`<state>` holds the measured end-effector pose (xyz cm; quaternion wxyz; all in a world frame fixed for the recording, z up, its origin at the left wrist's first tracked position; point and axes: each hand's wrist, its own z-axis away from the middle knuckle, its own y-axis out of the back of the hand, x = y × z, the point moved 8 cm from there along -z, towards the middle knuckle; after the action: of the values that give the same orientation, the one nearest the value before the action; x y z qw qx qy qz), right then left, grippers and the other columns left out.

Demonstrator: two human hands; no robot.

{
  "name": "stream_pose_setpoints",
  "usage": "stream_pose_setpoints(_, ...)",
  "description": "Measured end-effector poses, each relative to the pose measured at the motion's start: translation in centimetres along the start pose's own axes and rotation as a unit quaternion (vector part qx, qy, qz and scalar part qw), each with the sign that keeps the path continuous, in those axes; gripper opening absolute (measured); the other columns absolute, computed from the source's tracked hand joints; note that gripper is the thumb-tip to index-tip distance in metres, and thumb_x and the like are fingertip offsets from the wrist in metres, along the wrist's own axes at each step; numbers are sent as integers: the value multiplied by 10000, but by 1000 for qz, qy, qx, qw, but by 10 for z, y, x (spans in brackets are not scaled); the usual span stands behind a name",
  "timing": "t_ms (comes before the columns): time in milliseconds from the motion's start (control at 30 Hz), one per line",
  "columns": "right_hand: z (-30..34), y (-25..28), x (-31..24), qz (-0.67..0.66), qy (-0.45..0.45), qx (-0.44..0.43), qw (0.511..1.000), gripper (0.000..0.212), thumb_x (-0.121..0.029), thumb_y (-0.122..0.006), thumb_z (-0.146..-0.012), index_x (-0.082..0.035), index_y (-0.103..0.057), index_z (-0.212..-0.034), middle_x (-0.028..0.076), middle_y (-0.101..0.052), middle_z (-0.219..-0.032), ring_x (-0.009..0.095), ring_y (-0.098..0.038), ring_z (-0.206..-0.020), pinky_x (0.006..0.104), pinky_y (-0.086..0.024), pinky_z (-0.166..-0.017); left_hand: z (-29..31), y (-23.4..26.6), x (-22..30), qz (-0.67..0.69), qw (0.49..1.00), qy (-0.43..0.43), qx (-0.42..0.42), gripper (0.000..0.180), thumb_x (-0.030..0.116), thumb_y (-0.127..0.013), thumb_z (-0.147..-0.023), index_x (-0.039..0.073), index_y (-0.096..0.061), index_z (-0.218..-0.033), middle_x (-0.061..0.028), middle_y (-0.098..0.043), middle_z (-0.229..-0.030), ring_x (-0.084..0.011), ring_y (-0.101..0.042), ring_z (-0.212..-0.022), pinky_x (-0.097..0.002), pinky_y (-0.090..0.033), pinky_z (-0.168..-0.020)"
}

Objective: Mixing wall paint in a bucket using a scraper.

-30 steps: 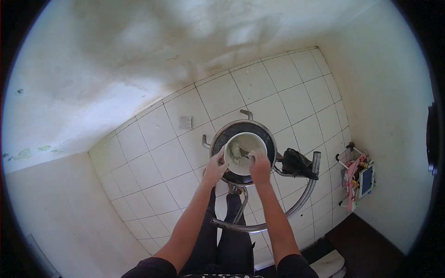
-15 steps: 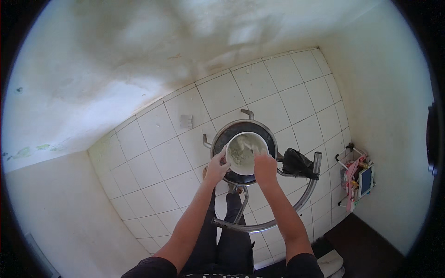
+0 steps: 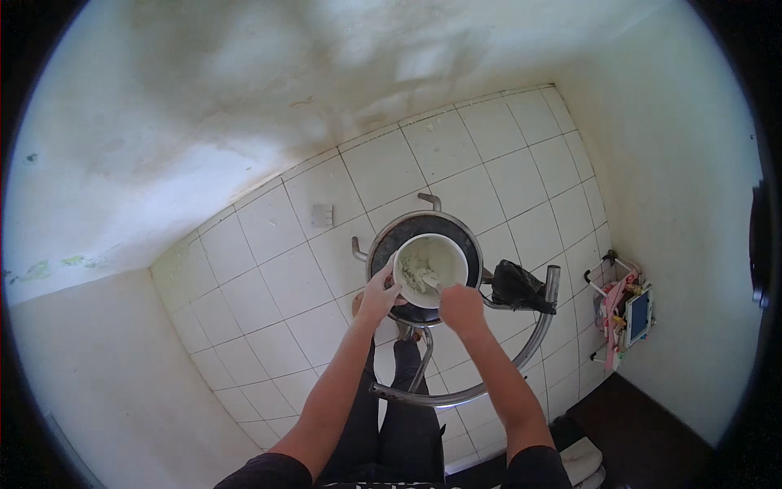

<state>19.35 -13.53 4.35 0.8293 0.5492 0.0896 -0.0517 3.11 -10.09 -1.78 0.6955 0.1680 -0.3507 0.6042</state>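
Note:
A white bowl [image 3: 452, 296] rests on the dark round seat of a metal-framed stool [image 3: 407, 231]. Pale, lumpy, greenish-white paste [image 3: 418, 269] lies inside it, mostly toward the left. My left hand [image 3: 380, 293] grips the bowl's left side, thumb near the rim. At the bowl's lower right rim, my right hand [image 3: 462, 309] is closed round the handle of a light-coloured, spoon-like utensil [image 3: 432, 282]. Its end dips into the paste; its exact kind is too small to tell.
The stool's curved metal bar [image 3: 533, 350] sweeps round the near right, with a black plastic bag [image 3: 519, 285] on it. A small grey square piece [image 3: 322, 215] lies on the tiled floor. A pink, white-framed item [image 3: 626, 310] stands by the right wall. Stained walls surround the floor.
My right hand has moved down and slightly left, drawing the utensil from the bowl's upper right toward its near side. My left hand keeps its hold on the bowl.

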Motion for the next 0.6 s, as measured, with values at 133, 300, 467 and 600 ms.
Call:
stream_pose_setpoints(133,-5,27,3,-2,-16,-4,1000,238,-126,-582,-787,-80,-704,-987,134,-628,-623,302,-657,-607,425,-518,-541,0,-1,1,-38,999,-8,-15,682,-39,-532,-849,120,-326,-1479,-61,-556,-1131,-120,-583,-942,-227,-607,-677)
stream_pose_setpoints(300,12,20,-16,17,-34,89,995,363,-154,-619,-803,-111,-646,-1163,114,-595,-829,263,-646,-624,368,-523,-515,1,-3,-2,-23,1000,5,-12,659,-10,-515,-871,148,-327,-1483,-67,-551,-1203,-115,-586,-942,-222,-605,-685)
stream_pose_setpoints(467,48,6,-22,-1,-58,118,991,413,-215,-637,-842,-152,-608,-1249,92,-532,-838,245,-606,-570,348,-512,-489,-3,-14,-8,41,999,21,-21,534,31,-362,-952,111,-301,-1477,-154,-519,-1280,-248,-642,-1002,-307,-633,-674)
stream_pose_setpoints(600,78,14,-19,20,-83,133,987,423,-246,-644,-855,-180,-596,-1270,78,-503,-806,230,-599,-562,338,-499,-463,-4,-12,-13,67,997,19,-17,533,36,-326,-957,120,-286,-1482,-156,-518,-1285,-261,-655,-981,-316,-634,-670)
